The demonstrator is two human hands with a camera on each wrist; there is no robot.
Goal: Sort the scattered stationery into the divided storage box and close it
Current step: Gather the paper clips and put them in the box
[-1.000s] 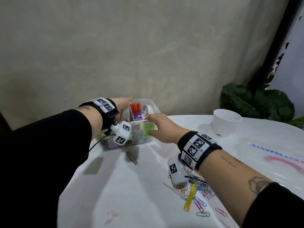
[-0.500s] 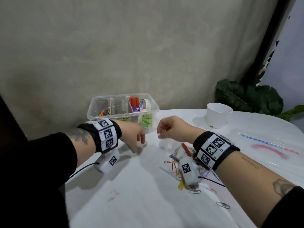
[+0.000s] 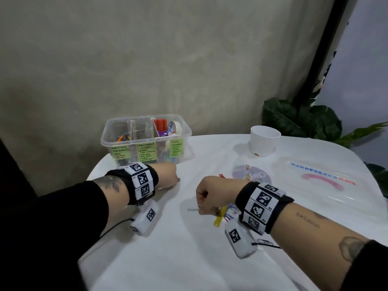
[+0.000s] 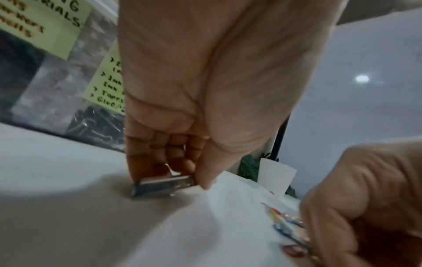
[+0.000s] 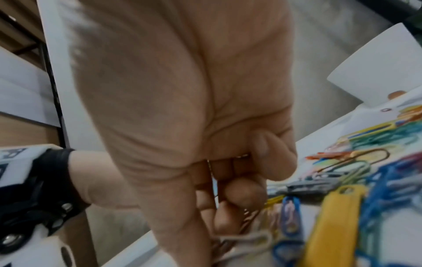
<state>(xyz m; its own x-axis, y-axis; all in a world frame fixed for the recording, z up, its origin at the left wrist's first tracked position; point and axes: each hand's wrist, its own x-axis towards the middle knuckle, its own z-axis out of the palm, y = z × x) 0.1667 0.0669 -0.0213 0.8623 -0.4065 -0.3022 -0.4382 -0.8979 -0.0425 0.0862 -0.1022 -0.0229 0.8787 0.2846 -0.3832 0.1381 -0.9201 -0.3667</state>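
**Both hands down among the loose stationery, in front of the open box**

The divided storage box (image 3: pixel 147 137) stands open at the far edge of the counter (image 3: pixel 189 259), its green labels facing the person. Red markers and a tape roll (image 3: pixel 175 128) sit in its right compartment.

The left hand (image 3: pixel 167 175) is low on the counter just in front of the box, below the middle label. Its thumb and curled fingers pinch a small metal piece (image 4: pixel 163 185), which lies flat on the cloth directly under the fingertips; what kind of item it is cannot be told.

The right hand (image 3: pixel 214 194) is farther from the box, to the right of the left hand and apart from it. Its fingers are curled down over the near edge of a heap of coloured paper clips (image 5: pixel 356 173), pinching thin wire items there. A yellow tag (image 3: pixel 220 216) lies just beside it, partly under the wrist. A thin metal pin (image 3: pixel 193 209) pokes out leftward from its fingertips.

A white cup (image 3: pixel 265 140) stands to the right of the box, well apart from both hands.
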